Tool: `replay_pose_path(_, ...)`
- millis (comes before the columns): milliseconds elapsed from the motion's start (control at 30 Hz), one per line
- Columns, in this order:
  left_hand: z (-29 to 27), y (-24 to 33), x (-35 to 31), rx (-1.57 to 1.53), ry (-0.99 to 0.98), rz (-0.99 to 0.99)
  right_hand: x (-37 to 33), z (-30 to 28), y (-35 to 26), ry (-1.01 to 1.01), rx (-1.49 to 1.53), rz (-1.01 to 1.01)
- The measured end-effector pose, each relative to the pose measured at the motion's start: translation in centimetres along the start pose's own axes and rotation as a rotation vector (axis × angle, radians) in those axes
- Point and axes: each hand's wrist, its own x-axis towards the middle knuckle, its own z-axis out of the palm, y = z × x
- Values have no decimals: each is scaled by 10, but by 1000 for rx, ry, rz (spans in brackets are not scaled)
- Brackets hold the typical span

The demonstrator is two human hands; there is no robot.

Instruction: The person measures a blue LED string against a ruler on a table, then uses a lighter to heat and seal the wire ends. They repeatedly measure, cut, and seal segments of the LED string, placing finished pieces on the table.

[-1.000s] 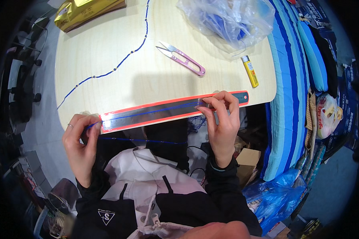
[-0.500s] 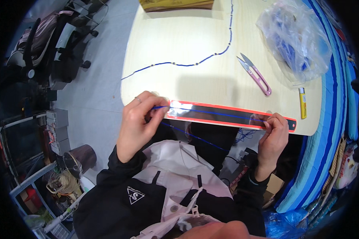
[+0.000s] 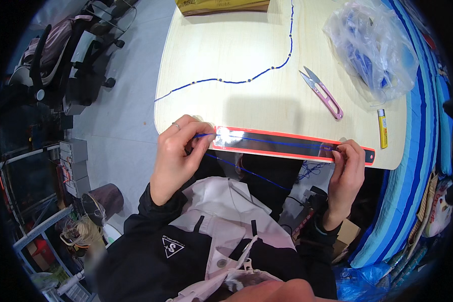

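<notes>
Along the table's near edge lies a long dark ruler point(image 3: 307, 152) with a red-orange border and a hole at its right end. A thin blue cord point(image 3: 259, 140) runs lengthwise over it. My left hand point(image 3: 176, 153) is closed at the ruler's left end, pinching the cord between thumb and fingers. From below that hand a length of blue cord point(image 3: 246, 171) slants down to the right past the table edge. At the ruler's right end my right hand point(image 3: 350, 171) is closed, thumb and fingertips at the cord's end; the exact grip is partly hidden.
A beaded blue cord point(image 3: 231, 81) curves across the pale table point(image 3: 211, 45). Pink-handled thread snips point(image 3: 327, 98), a yellow lighter point(image 3: 383, 129) and a clear plastic bag point(image 3: 372, 50) with blue contents lie right. A yellow-brown package point(image 3: 224, 7) sits at the far edge. Blue striped fabric point(image 3: 387, 211) borders the table.
The fingers of my right hand have shifted slightly at the ruler's right end, and the cord there looks less straight. My left hand keeps its pinch.
</notes>
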Motion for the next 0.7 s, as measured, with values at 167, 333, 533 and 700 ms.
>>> replay_pose_path(167,0,2,-1,-5,7,-16,-20,-1,-8,285,207,-94)
replay_pose_path(333,2,-1,-3,-4,12,-20,-32,6,-29,19,616,-369)
replay_pose_path(533,5,-2,-3,-3,45,9,-35,70,-92,-375,709,-152)
replay_pose_path(700,5,-1,-2,47,45,57,-39,95,-114,-542,1010,23)
